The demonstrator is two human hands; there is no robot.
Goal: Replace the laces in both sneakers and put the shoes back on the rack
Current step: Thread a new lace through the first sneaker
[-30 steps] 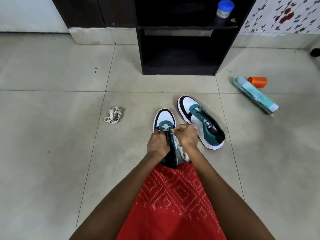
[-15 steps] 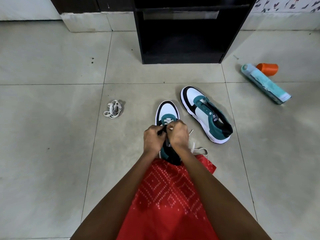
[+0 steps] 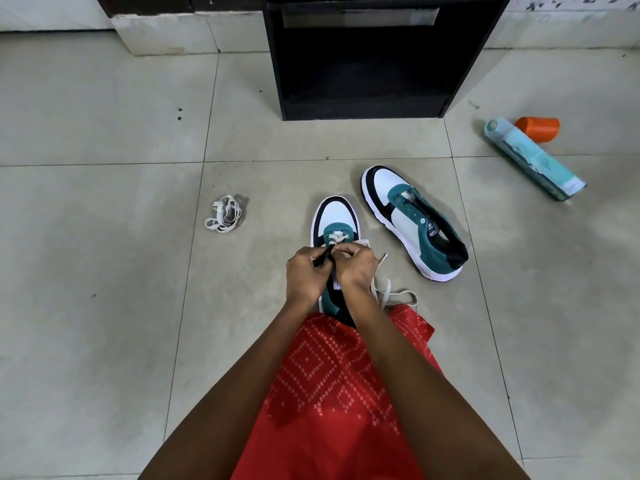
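Note:
A white, teal and black sneaker stands on the floor tiles in front of me, toe pointing away. My left hand pinches the dark edge of its tongue or eyelet flap. Beside it, my right hand pinches a cream lace at the eyelets; the lace's loose end trails to the right of the shoe. The second sneaker lies to the right without a lace. A bundled cream lace lies on the floor to the left. The black rack stands ahead.
A teal spray can lies on the floor at the right with an orange cap behind it. Red patterned cloth covers my lap under my forearms. A white plinth runs along the wall at the back left.
The view has tilted down, so the rack's upper shelf dropped out of sight. My hands stayed at the near sneaker's eyelets, and the lace's loose end now trails right of the shoe.

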